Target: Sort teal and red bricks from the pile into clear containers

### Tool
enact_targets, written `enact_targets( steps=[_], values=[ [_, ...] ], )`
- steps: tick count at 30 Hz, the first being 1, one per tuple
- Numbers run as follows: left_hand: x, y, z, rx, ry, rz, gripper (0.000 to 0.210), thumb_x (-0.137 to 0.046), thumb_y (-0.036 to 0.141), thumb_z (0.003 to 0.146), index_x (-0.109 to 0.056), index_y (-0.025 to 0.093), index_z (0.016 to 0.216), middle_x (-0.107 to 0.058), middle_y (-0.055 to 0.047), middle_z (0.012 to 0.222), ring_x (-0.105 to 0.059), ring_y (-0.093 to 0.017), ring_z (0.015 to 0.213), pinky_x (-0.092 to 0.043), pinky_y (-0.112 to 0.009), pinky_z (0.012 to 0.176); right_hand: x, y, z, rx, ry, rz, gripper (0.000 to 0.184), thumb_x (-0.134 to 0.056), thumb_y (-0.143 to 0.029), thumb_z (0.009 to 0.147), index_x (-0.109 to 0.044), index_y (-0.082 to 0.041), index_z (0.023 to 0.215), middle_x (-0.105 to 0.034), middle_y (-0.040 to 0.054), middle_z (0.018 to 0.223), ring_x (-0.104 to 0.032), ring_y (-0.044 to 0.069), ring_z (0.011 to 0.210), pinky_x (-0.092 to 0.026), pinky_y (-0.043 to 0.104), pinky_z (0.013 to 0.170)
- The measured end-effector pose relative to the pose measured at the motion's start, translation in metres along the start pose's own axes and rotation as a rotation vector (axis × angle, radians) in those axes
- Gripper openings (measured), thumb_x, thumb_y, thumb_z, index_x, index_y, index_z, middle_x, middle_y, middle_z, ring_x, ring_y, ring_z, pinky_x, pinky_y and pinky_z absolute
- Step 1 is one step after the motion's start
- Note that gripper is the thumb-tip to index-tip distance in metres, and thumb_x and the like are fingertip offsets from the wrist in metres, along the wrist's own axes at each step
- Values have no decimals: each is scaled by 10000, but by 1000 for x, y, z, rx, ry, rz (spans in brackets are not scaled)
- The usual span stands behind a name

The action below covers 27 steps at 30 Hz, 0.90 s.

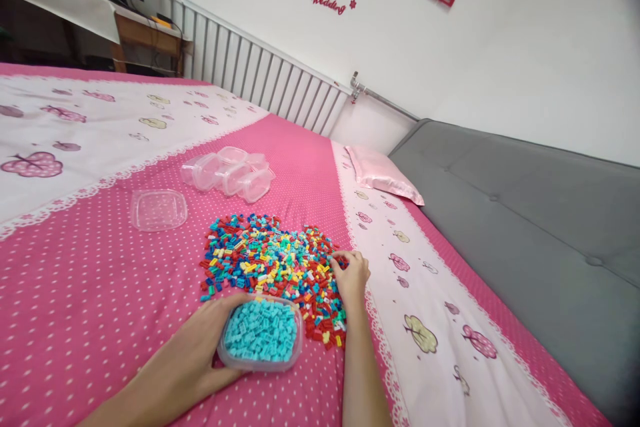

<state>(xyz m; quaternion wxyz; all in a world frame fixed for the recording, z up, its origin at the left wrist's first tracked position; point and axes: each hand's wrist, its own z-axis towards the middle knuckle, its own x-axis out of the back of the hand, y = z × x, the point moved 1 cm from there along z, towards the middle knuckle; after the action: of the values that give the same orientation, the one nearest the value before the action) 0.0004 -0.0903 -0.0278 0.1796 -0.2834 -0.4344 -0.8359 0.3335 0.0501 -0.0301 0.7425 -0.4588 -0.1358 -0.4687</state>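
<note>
My left hand [213,340] is wrapped round the left side of a clear plastic container [299,347] filled with small turquoise building bricks [260,330]. Just beyond it, a loose pile of mixed building bricks [265,253] in red, blue, yellow, green and white spreads over the bed. At the pile's right edge is my right hand [351,275], thumb and forefinger brought together in a pinch over the bricks. Whatever sits between those fingertips is too small to make out.
A clear lid [159,210] lies flat left of the pile. Several clear containers [227,172] are grouped behind it. The pink dotted bedspread [100,293] is under everything. A pink pillow [383,173] rests by the grey headboard [525,227], and white railing [260,63] stands along the wall.
</note>
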Motion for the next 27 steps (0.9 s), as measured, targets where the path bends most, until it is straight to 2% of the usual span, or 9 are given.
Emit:
enact_targets(
  steps=[5, 12, 18, 23, 25, 27],
  values=[
    [-1, 0, -1, 13, 17, 7, 689, -744, 375, 873, -426, 330, 1482, -701, -59, 1360, -722, -301, 1179, -599, -361, 986, 7, -6, 1, -26, 7, 89, 257, -710, -492, 850, -799, -252, 837, -699, 93, 926, -596, 300, 938, -445, 428, 881],
    [0, 4, 2, 16, -5, -15, 661, -729, 394, 885, -424, 329, 1467, -702, -59, 1337, -724, -301, 1153, -605, -375, 956, 12, -20, 2, -49, 17, 285, 455, -604, -623, 908, -758, -196, 873, -738, 102, 916, -657, 275, 907, -510, 431, 888],
    [-3, 0, -3, 69, 32, 23, 670, -716, 387, 889, -399, 319, 1476, -683, -74, 1353, -710, -313, 1177, -589, -402, 977, 16, -35, -3, -11, -12, 386, 353, -653, -544, 889, -717, -197, 877, -716, 77, 919, -658, 256, 900, -514, 421, 896],
    [0, 6, 0, 84, 21, 11, 662, -729, 335, 875, -410, 314, 1455, -690, -68, 1315, -712, -308, 1151, -591, -400, 956, 23, -52, -8, 43, -61, 456, 245, -671, -454, 899, -678, -210, 877, -659, 51, 899, -625, 246, 890, -486, 415, 890],
    [2, 9, 2, 83, -6, 8, 664, -729, 305, 871, -399, 305, 1447, -679, -76, 1326, -705, -306, 1162, -588, -402, 956, 27, -63, -13, 89, -132, 514, 219, -660, -436, 918, -654, -221, 879, -637, 43, 912, -610, 240, 918, -475, 407, 905],
    [3, 13, 3, 73, -27, 17, 706, -733, 254, 842, -377, 297, 1450, -659, -85, 1352, -689, -308, 1192, -576, -410, 977, 31, -78, -22, 165, -271, 597, 218, -650, -443, 926, -631, -233, 871, -625, 39, 935, -608, 231, 940, -482, 388, 901]
  ],
)
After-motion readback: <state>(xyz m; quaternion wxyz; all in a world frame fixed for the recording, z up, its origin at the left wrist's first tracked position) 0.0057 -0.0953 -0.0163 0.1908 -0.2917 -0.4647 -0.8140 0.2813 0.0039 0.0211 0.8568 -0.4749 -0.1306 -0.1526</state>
